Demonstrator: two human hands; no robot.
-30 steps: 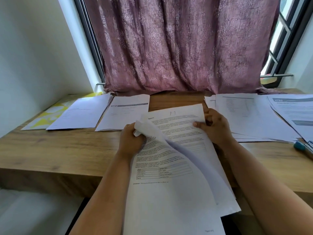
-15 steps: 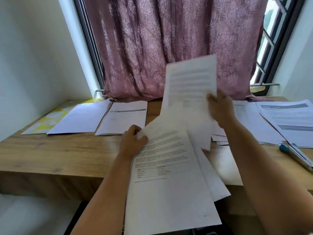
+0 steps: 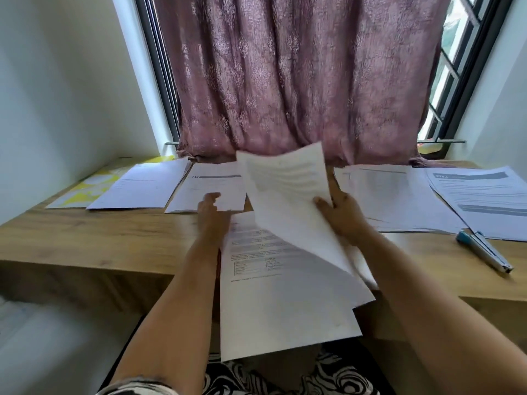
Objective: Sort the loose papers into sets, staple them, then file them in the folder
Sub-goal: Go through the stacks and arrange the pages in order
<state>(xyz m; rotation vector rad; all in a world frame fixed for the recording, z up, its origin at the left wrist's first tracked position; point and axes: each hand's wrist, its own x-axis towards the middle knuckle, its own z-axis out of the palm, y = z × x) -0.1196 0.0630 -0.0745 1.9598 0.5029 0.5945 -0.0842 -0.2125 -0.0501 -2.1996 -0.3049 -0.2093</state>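
My right hand (image 3: 343,213) grips a printed sheet (image 3: 288,195) by its right edge; the sheet slants above the papers in front of me. My left hand (image 3: 212,216) holds the top left corner of a bundle of printed pages (image 3: 273,295) that hangs over the desk's front edge. Two paper sets (image 3: 142,185) (image 3: 211,191) lie at the back left, beside a yellow-and-white folder (image 3: 85,189). More paper piles (image 3: 393,195) (image 3: 484,195) lie at the right. A blue-and-silver stapler (image 3: 484,250) rests on the desk at the right.
The wooden desk (image 3: 99,238) runs under a window with a pink curtain (image 3: 299,81) hanging to the desk's back edge. A white wall (image 3: 57,95) closes the left side. The desk's front edge steps back at the right (image 3: 490,299).
My right hand lifted the top sheet high off the bundle, then lowered it and swung it leftward to its present slant. My left hand slid up to the bundle's top corner.
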